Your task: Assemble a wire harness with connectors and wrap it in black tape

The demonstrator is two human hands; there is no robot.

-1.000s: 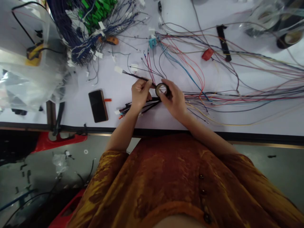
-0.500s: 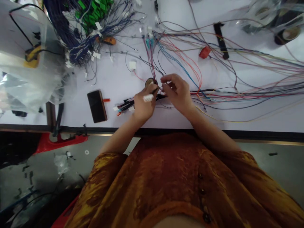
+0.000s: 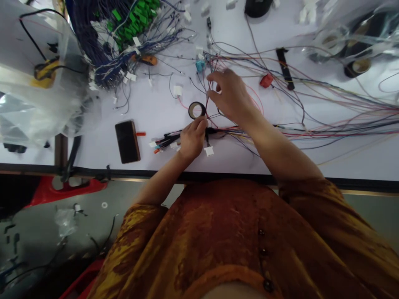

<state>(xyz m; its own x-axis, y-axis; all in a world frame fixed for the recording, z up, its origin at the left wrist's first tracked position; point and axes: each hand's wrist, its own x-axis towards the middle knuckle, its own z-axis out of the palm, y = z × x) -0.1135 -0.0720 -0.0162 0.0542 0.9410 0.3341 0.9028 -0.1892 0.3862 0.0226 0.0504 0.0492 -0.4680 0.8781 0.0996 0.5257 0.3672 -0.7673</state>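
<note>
At the far left of the bench (image 3: 93, 151), a plastic bag (image 3: 37, 112) lies bunched, with a phone (image 3: 127, 141) to its right. Next come the cut ends of a black wire harness (image 3: 174, 139), running under your left hand (image 3: 193, 139). Those left fingers (image 3: 199, 126) are clenched over the harness. A roll of black tape (image 3: 190, 110) lies flat on the bench just above them, not held. A white connector (image 3: 209, 151) hangs on thin wires just beyond that hand. Your right hand (image 3: 232, 95) is raised above the harness, its fingers (image 3: 215, 79) curled at thin red and dark wires (image 3: 209, 97); you cannot tell whether they grip them. Further right sit a red connector (image 3: 266, 81) and a black strip (image 3: 284, 68).
</note>
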